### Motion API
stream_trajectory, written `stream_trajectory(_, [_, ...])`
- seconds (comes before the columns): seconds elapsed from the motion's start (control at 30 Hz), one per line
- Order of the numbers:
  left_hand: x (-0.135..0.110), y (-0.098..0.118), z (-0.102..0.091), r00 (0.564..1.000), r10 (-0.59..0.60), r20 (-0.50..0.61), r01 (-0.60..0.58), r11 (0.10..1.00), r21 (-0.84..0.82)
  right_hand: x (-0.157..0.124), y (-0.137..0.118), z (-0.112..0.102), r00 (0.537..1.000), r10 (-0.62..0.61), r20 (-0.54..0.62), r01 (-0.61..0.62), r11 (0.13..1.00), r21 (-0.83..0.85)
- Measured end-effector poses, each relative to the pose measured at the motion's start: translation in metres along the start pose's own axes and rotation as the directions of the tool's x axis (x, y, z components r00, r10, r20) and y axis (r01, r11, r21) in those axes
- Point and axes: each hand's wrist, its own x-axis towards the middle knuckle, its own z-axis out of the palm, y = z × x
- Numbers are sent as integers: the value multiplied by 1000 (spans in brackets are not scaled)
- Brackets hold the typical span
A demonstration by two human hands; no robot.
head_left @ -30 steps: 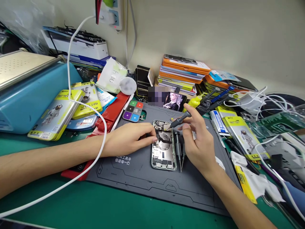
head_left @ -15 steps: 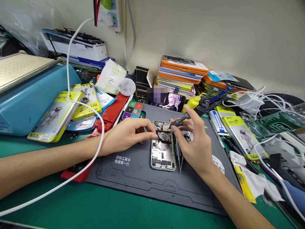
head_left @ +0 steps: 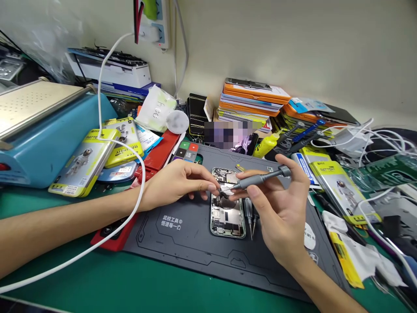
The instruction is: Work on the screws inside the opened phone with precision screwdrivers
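An opened phone (head_left: pixel 227 221) with bare inner parts lies on a dark grey work mat (head_left: pixel 195 243). Over its upper half, my left hand (head_left: pixel 187 180) pinches a small dark piece (head_left: pixel 225 192) whose exact kind I cannot make out. My right hand (head_left: pixel 285 213) grips a grey precision screwdriver (head_left: pixel 260 177), tilted so that its thin tip points left at that piece. Two more screwdrivers (head_left: pixel 249 213) lie beside the phone's right edge, partly behind my right hand.
A white cable (head_left: pixel 142 174) crosses over my left forearm. Battery packs (head_left: pixel 84 161), a red tool (head_left: pixel 159 156) and a blue machine (head_left: pixel 55 143) stand left. Behind are a phone with a lit screen (head_left: pixel 246 143), a yellow bottle (head_left: pixel 267 143) and stacked boxes (head_left: pixel 254 100). More packs (head_left: pixel 345 191) lie right.
My right hand has turned the screwdriver flatter, handle now toward the right, and shifted right. My left hand stays over the phone; the dark piece is now at the screwdriver's tip. The view shifted slightly.
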Motion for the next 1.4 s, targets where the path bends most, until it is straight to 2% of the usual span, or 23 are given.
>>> stream_trajectory(0.1, [0,-1,0,1000,5,23,-5,1000,1,-3,-3,2,1000,-20,-3,20,1000,-22])
stream_trajectory(0.73, [3,0,1,998,-19,55,22,998,-57,-2,-2,4,999,46,27,-48,996,76])
stream_trajectory(1.4, [-1,1,0,996,32,81,-24,995,-95,2,1,1,996,85,40,-91,980,178])
